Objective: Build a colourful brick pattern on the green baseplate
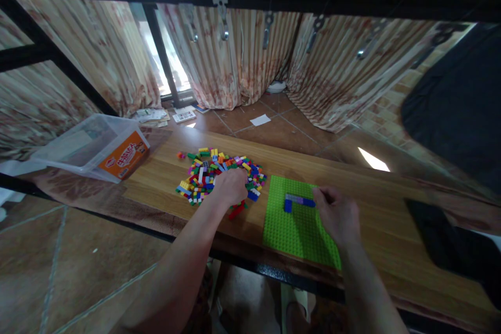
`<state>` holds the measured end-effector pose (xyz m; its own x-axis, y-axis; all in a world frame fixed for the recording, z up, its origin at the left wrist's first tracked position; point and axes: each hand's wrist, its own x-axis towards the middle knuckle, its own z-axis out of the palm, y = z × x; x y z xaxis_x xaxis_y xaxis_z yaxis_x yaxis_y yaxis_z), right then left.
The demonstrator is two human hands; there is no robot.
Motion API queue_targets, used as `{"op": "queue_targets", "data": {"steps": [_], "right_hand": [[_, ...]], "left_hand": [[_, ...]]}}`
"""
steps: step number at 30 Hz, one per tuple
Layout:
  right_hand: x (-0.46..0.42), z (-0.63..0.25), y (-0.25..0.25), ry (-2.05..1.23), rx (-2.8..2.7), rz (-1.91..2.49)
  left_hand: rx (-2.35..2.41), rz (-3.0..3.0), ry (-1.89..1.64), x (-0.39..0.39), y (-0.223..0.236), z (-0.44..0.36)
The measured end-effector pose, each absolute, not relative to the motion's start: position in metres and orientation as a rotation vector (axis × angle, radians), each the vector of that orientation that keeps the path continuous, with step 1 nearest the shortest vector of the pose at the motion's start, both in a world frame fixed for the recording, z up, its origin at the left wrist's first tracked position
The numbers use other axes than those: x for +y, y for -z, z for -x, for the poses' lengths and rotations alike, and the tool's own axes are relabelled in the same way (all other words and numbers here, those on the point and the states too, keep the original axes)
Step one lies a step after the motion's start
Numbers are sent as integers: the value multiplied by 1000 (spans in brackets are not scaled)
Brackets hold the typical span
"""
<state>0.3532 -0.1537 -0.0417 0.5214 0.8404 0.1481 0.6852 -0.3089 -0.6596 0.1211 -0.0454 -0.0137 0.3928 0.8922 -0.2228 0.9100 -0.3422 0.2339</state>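
a green studded baseplate (pixel 301 237) lies on the wooden tabletop (pixel 376 224) and serves as the clock's centre. on its upper half, toy bricks form a corner: a row of grey, purple and blue pieces (pixel 299 200) runs toward 3 o'clock, and a blue brick (pixel 288 206) points to 6 from the row's left end. at 3 o'clock the right hand (pixel 338 214) is over the plate's edge, its fingers curled in, the thumb near the row's end; whether they pinch anything, i cannot tell. at 10 o'clock the left hand (pixel 230 188) reaches into a loose heap of mixed toy bricks (pixel 195 180); its fingers are hidden, so their grip cannot be told. a red brick (pixel 236 212) lies just beneath that wrist. farther out, between 9 and 10, stands a clear plastic bin (pixel 86 138) with an orange label (pixel 123 155). a flat black object (pixel 430 235) rests at 3. past the tabletop, a white sheet (pixel 260 120) lies on the tiled floor (pixel 297 128) at 11; striped curtains (pixel 250 73) hang toward 12.
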Motion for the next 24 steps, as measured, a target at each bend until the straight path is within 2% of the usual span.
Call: {"op": "queue_targets", "data": {"steps": [14,24], "right_hand": [[-153,-355,40,-290,-1221,2090],[-153,-354,41,-320,-1248,2037]], "left_hand": [[1492,-2384,-73,-45,19,-119],[1485,-2464,31,-53,16,-123]]}}
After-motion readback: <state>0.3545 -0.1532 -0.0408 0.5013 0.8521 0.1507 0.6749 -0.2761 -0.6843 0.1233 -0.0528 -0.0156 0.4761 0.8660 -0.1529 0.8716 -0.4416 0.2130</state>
